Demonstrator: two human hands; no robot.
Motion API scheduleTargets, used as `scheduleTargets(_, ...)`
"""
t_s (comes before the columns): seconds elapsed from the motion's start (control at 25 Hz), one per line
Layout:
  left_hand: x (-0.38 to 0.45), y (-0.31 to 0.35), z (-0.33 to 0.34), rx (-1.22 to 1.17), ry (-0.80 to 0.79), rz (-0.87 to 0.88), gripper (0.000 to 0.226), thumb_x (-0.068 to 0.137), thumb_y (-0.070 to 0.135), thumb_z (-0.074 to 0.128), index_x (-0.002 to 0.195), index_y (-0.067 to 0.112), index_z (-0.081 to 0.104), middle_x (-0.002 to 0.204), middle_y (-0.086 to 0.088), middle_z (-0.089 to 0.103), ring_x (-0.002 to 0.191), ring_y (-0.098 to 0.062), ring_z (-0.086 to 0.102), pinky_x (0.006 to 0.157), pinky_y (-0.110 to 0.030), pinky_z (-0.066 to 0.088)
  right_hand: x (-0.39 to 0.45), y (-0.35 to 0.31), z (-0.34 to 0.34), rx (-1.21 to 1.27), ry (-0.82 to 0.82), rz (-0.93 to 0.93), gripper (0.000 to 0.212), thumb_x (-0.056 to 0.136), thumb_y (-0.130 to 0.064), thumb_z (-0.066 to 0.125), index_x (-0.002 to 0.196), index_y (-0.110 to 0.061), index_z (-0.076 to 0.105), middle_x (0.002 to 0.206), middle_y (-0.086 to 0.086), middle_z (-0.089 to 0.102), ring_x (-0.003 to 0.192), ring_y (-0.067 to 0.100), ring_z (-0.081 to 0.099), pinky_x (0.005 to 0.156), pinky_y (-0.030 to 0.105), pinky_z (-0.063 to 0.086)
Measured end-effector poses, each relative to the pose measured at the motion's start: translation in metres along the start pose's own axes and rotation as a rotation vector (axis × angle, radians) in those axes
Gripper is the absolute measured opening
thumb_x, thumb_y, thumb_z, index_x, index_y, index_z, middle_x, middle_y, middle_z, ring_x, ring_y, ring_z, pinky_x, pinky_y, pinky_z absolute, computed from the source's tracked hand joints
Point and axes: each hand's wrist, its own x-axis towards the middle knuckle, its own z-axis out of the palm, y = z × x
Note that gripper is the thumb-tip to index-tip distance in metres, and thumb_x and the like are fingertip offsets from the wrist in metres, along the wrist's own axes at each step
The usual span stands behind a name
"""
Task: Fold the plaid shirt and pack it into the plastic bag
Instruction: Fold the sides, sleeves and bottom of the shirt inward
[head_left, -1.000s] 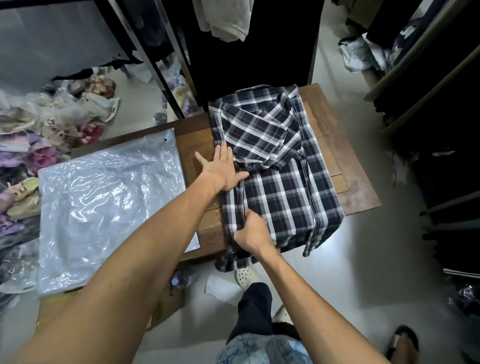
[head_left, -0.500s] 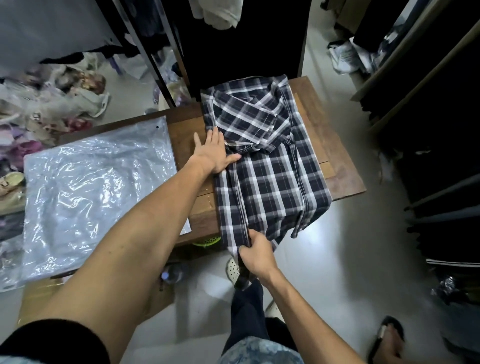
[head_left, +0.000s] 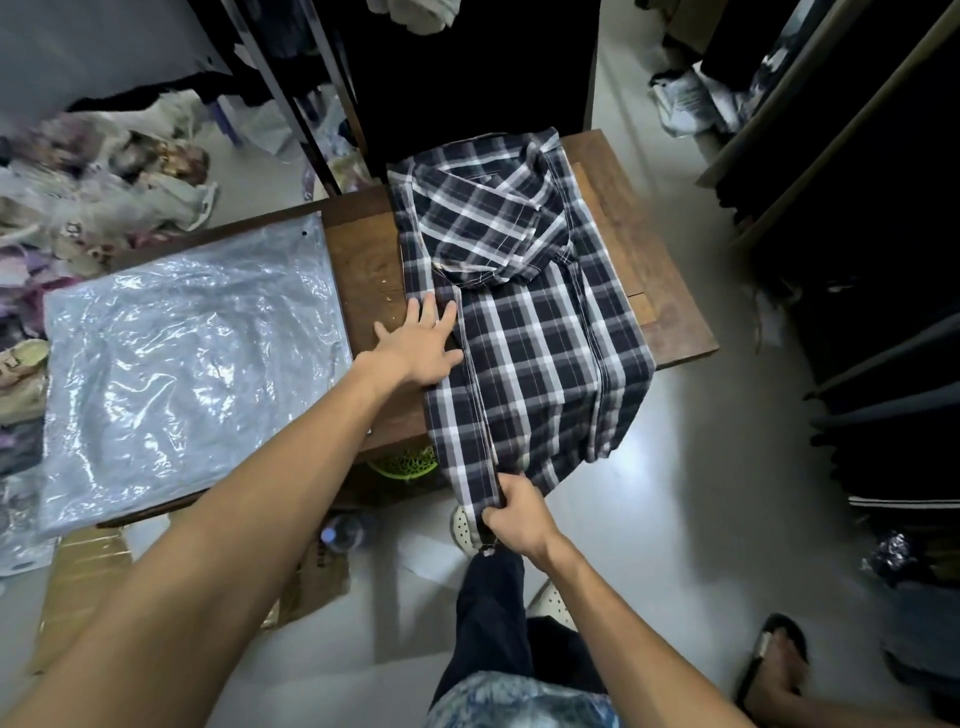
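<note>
A plaid shirt (head_left: 530, 332) lies partly folded on a wooden table (head_left: 670, 312), collar end away from the person, its near end hanging past the table's front edge; the sides are turned inward so the garment forms a long narrow strip. The left hand (head_left: 418, 345) rests flat on the shirt's left edge, fingers straight and spread, gripping nothing, the palm partly on the bare wood beside the cloth; the right hand (head_left: 511, 514) is curled round the hanging bottom hem, pinching the fabric below the table's edge. A clear plastic bag (head_left: 182, 374) lies flat and crinkled on the left part of the table, just beside the shirt but not touching it, with the left forearm crossing its near corner. Beneath the table a green basket (head_left: 405, 464) and a plastic bottle (head_left: 343, 532) show on the pale floor; a sandalled foot (head_left: 774, 660) stands at lower right; dark clothes hang behind the table.
</note>
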Motion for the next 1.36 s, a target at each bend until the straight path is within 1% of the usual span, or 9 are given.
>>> scheduleTargets(0.16,-0.003,0.007,0.007,-0.039,0.053,-0.046,0.066,0.107,0.044,0.026,0.162,0.032,-0.009,0.169,-0.004,-0.024,0.156,-0.027,-0.021,0.111,-0.081,0.001,-0.003,0.025,0.006,-0.019,0.003,0.013,0.019,0.083,0.007,0.060,0.084,-0.007,0.073,0.080,0.001,0.078,0.075,0.017,0.072,0.073,0.032,0.061)
scheduleTargets(0.36,-0.006,0.015,0.021,-0.073,0.177,-0.084,0.061,0.107,0.040,0.020,0.162,0.033,-0.005,0.171,-0.004,-0.016,0.157,-0.026,-0.016,0.112,-0.081,0.000,-0.002,0.030,0.001,0.022,0.014,0.031,0.026,0.085,0.010,0.055,0.081,-0.009,0.072,0.076,0.002,0.074,0.065,0.005,0.067,0.061,0.028,0.058)
scheduleTargets(0.48,-0.014,0.012,0.036,-0.051,0.422,-0.051,0.057,0.107,0.038,0.032,0.162,0.023,0.023,0.171,-0.009,0.013,0.158,-0.028,0.008,0.119,-0.071,0.004,0.006,0.040,-0.003,0.096,-0.016,0.053,0.029,0.084,0.005,0.056,0.091,-0.015,0.076,0.087,0.004,0.079,0.080,0.023,0.075,0.079,0.041,0.062)
scheduleTargets(0.6,-0.051,0.029,0.083,-0.249,0.722,0.091,0.039,0.101,0.019,0.051,0.138,0.023,0.062,0.146,-0.001,0.056,0.139,-0.019,0.045,0.119,-0.054,0.028,0.010,0.049,-0.006,0.170,0.007,0.094,0.029,0.088,-0.003,0.063,0.111,-0.016,0.075,0.100,0.005,0.080,0.097,0.026,0.076,0.097,0.045,0.059)
scheduleTargets(0.84,-0.097,0.052,0.174,-0.500,0.990,-0.045,0.026,0.092,0.008,0.066,0.106,0.025,0.079,0.110,0.011,0.072,0.101,-0.012,0.058,0.086,-0.032,0.049,0.010,0.032,-0.052,0.290,0.207,0.025,0.029,0.100,-0.007,0.064,0.127,-0.015,0.068,0.113,-0.002,0.074,0.107,0.007,0.068,0.104,0.026,0.051)
scheduleTargets(0.96,-0.100,0.055,0.181,-0.753,0.898,-0.272,0.018,0.097,0.028,0.066,0.111,0.026,0.077,0.107,0.009,0.076,0.100,-0.012,0.065,0.082,-0.029,0.051,0.010,0.018,-0.083,0.317,0.341,-0.049,0.028,0.099,-0.013,0.066,0.127,-0.017,0.070,0.112,-0.007,0.072,0.107,0.005,0.066,0.098,0.020,0.048)
scheduleTargets(1.08,-0.092,0.046,0.171,-1.123,0.710,-0.556,0.038,0.084,0.053,0.076,0.109,0.026,0.065,0.107,0.004,0.069,0.100,-0.016,0.065,0.083,-0.033,0.049,0.012,0.013,-0.109,0.401,0.487,-0.076,0.017,0.098,-0.015,0.067,0.112,-0.023,0.072,0.109,-0.002,0.075,0.100,0.013,0.069,0.095,0.026,0.053)
scheduleTargets(1.2,-0.084,0.044,0.169,-1.365,0.566,-0.581,0.058,0.075,0.052,0.085,0.113,0.020,0.056,0.105,0.006,0.063,0.100,-0.017,0.062,0.087,-0.032,0.048,0.017,0.014,-0.134,0.407,0.668,-0.020,0.015,0.092,-0.016,0.073,0.097,-0.025,0.062,0.100,-0.001,0.071,0.102,0.023,0.070,0.093,0.033,0.055)
scheduleTargets(1.36,-0.083,0.042,0.182,-1.480,0.473,-0.506,0.067,0.079,0.044,0.084,0.134,0.017,0.055,0.123,0.000,0.065,0.114,-0.019,0.062,0.099,-0.034,0.048,0.026,0.019,-0.158,0.370,0.503,0.029,0.056,0.089,-0.015,0.077,0.135,-0.014,0.044,0.128,-0.005,0.056,0.123,0.020,0.056,0.106,0.037,0.047)
